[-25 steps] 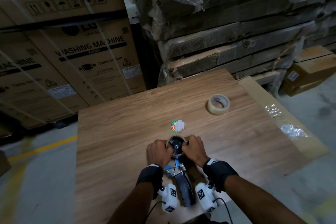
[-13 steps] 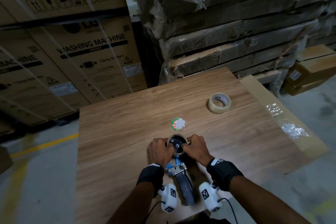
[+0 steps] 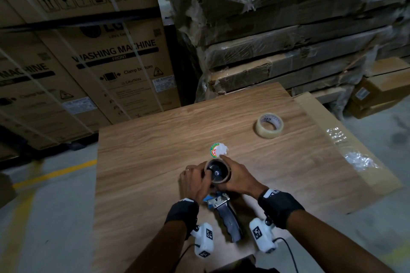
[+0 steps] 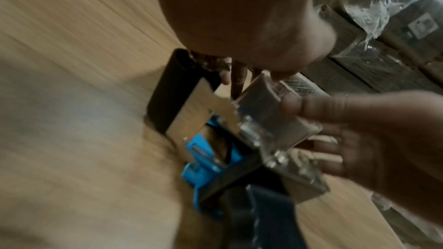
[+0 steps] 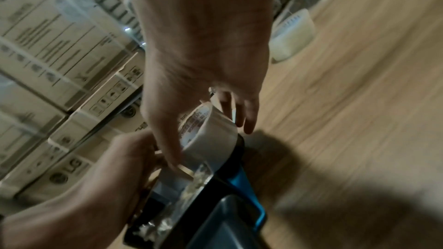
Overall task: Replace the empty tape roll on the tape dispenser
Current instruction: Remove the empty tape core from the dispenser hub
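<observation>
**Both hands on the empty core at the dispenser's hub**

The tape dispenser [image 3: 224, 210] lies on the wooden table [image 3: 142, 162], its dark handle pointing toward the person and its hub end away. On that hub sits the empty tape roll [image 3: 218, 170], a brown cardboard core seen end-on, with the black hub wheel showing inside it. The right hand [image 3: 238, 178] curls around the core's right side, forefinger stretched over its far rim; the left hand [image 3: 195, 180] closes in from the left, fingers bent against the hub and core. Both hands cover the dispenser's front, so how far the core sits on the hub cannot be told.

Just beyond the dispenser a round sticker [image 3: 218, 149] lies on the table. Farther beyond and to the right, well apart from the dispenser, a full roll of clear tape [image 3: 269, 125] lies flat. Behind the table stand washing-machine cartons [image 3: 99, 62] and plastic-wrapped stacks [image 3: 288, 40].
</observation>
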Motion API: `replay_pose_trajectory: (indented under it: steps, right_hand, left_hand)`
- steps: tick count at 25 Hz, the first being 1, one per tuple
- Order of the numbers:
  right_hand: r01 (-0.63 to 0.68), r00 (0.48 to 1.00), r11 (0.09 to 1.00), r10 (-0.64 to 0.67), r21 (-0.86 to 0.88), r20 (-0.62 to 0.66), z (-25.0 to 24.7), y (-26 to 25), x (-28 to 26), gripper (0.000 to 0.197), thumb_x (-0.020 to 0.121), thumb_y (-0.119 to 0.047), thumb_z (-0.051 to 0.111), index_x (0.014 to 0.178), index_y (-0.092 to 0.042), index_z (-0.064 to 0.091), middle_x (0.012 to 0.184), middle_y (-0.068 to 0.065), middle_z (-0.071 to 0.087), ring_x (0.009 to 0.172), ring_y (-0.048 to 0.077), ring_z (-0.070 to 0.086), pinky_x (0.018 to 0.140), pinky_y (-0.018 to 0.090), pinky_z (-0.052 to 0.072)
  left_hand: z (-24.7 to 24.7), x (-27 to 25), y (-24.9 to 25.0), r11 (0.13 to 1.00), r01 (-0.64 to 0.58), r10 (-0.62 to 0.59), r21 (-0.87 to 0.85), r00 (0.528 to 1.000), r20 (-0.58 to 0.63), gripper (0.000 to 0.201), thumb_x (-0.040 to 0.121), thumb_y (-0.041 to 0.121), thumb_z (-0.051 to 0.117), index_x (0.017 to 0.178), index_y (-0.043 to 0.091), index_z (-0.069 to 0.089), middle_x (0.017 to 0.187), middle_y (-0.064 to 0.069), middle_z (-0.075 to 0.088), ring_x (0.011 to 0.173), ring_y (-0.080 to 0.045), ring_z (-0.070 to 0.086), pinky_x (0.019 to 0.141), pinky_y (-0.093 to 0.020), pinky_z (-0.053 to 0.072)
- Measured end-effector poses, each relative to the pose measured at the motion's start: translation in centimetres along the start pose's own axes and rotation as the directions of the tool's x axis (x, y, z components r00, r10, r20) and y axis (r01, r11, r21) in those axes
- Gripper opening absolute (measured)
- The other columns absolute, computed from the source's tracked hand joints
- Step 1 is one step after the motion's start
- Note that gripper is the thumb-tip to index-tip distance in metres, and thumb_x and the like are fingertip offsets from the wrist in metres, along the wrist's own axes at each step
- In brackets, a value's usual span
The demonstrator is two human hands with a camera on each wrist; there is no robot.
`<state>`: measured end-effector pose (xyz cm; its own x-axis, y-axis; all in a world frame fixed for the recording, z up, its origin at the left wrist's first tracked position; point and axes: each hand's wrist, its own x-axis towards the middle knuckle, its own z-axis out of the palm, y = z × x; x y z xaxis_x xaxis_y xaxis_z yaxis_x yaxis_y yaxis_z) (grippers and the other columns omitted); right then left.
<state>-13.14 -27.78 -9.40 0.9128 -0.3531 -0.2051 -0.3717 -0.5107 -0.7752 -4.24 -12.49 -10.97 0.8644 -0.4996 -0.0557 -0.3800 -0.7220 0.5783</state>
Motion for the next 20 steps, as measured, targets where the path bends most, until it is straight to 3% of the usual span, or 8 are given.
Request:
replay_pose_trajectory:
  steps: [2, 6, 9, 13, 18, 20]
  right_hand:
    - [0.057, 0.998, 0.998, -0.057, -0.013, -0.038, 0.1, 0.4, 0.1, 0.083, 0.059, -0.045, 0.09, 0.133, -0.024, 0.06, 0.128, -0.008, 0.069, 0.119, 0.008, 0.065, 0.099, 0.019, 0.048]
    - [0.06, 0.993, 0.998, -0.059, 0.01, -0.097, 0.0, 0.4, 0.6, 0.073, 0.053, -0.051, 0.09, 0.119, -0.031, 0.067, 0.112, -0.013, 0.076, 0.104, -0.001, 0.069, 0.093, 0.024, 0.054]
    - [0.103, 0.989, 0.994, -0.099, 0.034, -0.11, -0.1, 0.3, 0.5, 0.074, 0.053, -0.042, 0.092, 0.121, -0.03, 0.066, 0.113, -0.014, 0.075, 0.106, -0.002, 0.068, 0.095, 0.025, 0.054]
    - [0.188, 0.972, 0.981, -0.178, 0.05, -0.154, 0.3, -0.2, 0.4, 0.065, 0.06, -0.02, 0.087, 0.12, -0.026, 0.064, 0.111, -0.014, 0.072, 0.103, -0.014, 0.062, 0.09, 0.013, 0.05]
    - [0.091, 0.986, 0.995, -0.084, 0.045, -0.141, -0.1, 1.0, 1.5, 0.074, 0.049, -0.038, 0.092, 0.118, -0.03, 0.068, 0.107, -0.013, 0.077, 0.099, -0.002, 0.07, 0.091, 0.029, 0.057]
    - [0.101, 0.987, 0.994, -0.096, 0.034, -0.127, -0.6, 1.1, 1.6, 0.074, 0.049, -0.036, 0.093, 0.118, -0.029, 0.068, 0.108, -0.013, 0.076, 0.1, -0.001, 0.07, 0.091, 0.031, 0.057]
  left_hand:
    - [0.1, -0.4, -0.3, 0.998, -0.043, 0.043, 0.036, 0.999, -0.006, 0.057, 0.077, 0.053, 0.038, 0.116, 0.026, 0.07, 0.096, -0.011, 0.074, 0.101, -0.035, 0.065, 0.088, -0.043, 0.047]
    - [0.4, -0.7, -0.6, 0.995, -0.085, 0.085, 0.056, 0.996, 0.011, 0.071, 0.062, 0.054, 0.054, 0.132, 0.038, 0.056, 0.103, 0.005, 0.073, 0.108, -0.021, 0.06, 0.097, -0.04, 0.041]
    - [0.6, -0.8, -0.3, 0.991, -0.102, 0.101, 0.082, 0.995, 0.01, 0.08, 0.052, 0.049, 0.059, 0.131, 0.041, 0.05, 0.098, 0.01, 0.071, 0.105, -0.019, 0.061, 0.095, -0.039, 0.043]
    - [1.1, -0.6, -0.6, 0.993, -0.08, 0.081, 0.084, 0.997, -0.001, 0.087, 0.053, 0.055, 0.062, 0.138, 0.04, 0.046, 0.106, 0.008, 0.069, 0.109, -0.021, 0.059, 0.095, -0.041, 0.043]
    - [1.5, 0.3, -0.6, 0.992, -0.096, 0.096, 0.085, 0.995, 0.005, 0.08, 0.056, 0.052, 0.06, 0.134, 0.038, 0.051, 0.099, 0.005, 0.07, 0.106, -0.023, 0.061, 0.092, -0.042, 0.044]
    - [1.5, 0.4, -0.6, 0.989, -0.118, 0.118, 0.095, 0.993, 0.006, 0.075, 0.057, 0.048, 0.065, 0.13, 0.037, 0.053, 0.097, 0.005, 0.07, 0.104, -0.024, 0.061, 0.09, -0.042, 0.045]
